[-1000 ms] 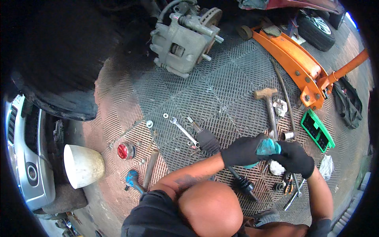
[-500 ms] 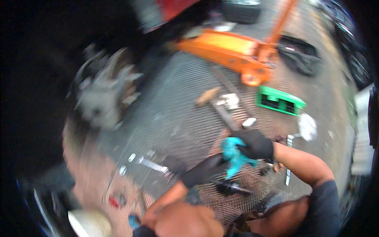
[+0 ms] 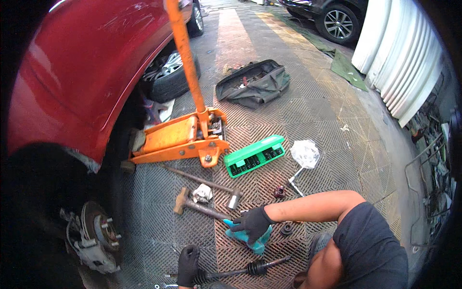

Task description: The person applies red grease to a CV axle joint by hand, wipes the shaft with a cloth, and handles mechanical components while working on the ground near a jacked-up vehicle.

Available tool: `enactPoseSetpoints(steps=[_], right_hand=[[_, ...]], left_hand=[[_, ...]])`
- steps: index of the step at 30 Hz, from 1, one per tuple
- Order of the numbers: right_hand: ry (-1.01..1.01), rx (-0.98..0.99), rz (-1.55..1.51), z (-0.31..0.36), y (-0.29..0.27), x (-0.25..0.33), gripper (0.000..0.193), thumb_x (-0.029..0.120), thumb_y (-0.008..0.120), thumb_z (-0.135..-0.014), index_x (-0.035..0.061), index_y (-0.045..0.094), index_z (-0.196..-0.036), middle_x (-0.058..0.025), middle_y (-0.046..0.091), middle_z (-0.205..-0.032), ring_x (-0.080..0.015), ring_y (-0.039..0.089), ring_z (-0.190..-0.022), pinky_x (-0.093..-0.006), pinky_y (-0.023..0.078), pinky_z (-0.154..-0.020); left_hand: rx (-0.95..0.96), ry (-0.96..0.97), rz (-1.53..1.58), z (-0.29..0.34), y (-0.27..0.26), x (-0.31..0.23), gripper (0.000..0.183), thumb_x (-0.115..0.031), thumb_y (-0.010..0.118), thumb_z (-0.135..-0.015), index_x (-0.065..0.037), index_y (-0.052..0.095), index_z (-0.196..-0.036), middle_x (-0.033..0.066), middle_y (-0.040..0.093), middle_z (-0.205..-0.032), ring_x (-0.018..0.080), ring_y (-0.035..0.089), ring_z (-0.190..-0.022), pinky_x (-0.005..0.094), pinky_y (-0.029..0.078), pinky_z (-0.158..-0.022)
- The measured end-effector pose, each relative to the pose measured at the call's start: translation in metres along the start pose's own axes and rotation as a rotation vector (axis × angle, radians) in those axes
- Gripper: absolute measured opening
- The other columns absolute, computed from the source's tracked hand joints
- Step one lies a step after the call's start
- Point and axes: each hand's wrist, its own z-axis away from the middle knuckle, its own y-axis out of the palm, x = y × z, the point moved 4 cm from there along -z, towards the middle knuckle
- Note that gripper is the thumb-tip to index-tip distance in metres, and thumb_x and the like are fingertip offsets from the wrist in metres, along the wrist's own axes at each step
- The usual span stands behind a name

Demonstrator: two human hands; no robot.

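Observation:
My right hand (image 3: pixel 252 224), in a black glove, grips a teal cloth (image 3: pixel 257 244) above the floor, by the handle end of a wooden-handled hammer (image 3: pixel 208 210). My left hand (image 3: pixel 188 262), also black-gloved, is apart from the cloth at the lower edge. Its fingers are curled in, and whatever they might hold is hidden. Behind that hand a drive shaft (image 3: pixel 257 267) with black ribbed boots lies across the floor. A dark round part (image 3: pixel 286 229) sits right of the cloth, and a wrench end (image 3: pixel 166 286) shows beside my left wrist.
An orange floor jack (image 3: pixel 168 137) stands by the red car (image 3: pixel 82 72), whose brake disc (image 3: pixel 94 224) is bare. A sledgehammer (image 3: pixel 234 198), green socket case (image 3: pixel 255 156), ratchet handle (image 3: pixel 294 185), clear plastic bag (image 3: pixel 305 153) and open tool bag (image 3: pixel 255 89) lie about.
My view has swung to the right and ahead. My left hand, close to the cloth before, is now apart from it by the drive shaft. The right hand keeps the cloth.

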Motion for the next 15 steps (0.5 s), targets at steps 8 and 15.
enactPoseSetpoints(steps=[8,15], right_hand=[[0.346,-0.344,-0.277,0.142,-0.013,-0.092,0.052,0.032,0.068,-0.084,0.0056,0.067,-0.129,-0.0256,0.069,-0.124,-0.0417,0.066,-0.116,-0.0496,0.051,-0.101],[1.135,-0.091,-0.132,0.456,0.169,-0.025,0.032,0.027,0.056,-0.09,0.005,0.079,-0.092,-0.0254,0.074,-0.104,-0.0429,0.073,-0.098,-0.0516,0.057,-0.087]], left_hand=[[-0.089,-0.013,-0.644,0.084,-0.114,-0.185,0.06,-0.049,0.069,-0.096,0.003,0.064,-0.128,0.0285,0.067,-0.125,0.0409,0.066,-0.114,0.0478,0.052,-0.097],[0.136,0.057,-0.696,0.187,-0.118,-0.368,0.052,-0.045,0.069,-0.096,0.002,0.068,-0.116,0.026,0.072,-0.105,0.0417,0.07,-0.096,0.0465,0.054,-0.085]])
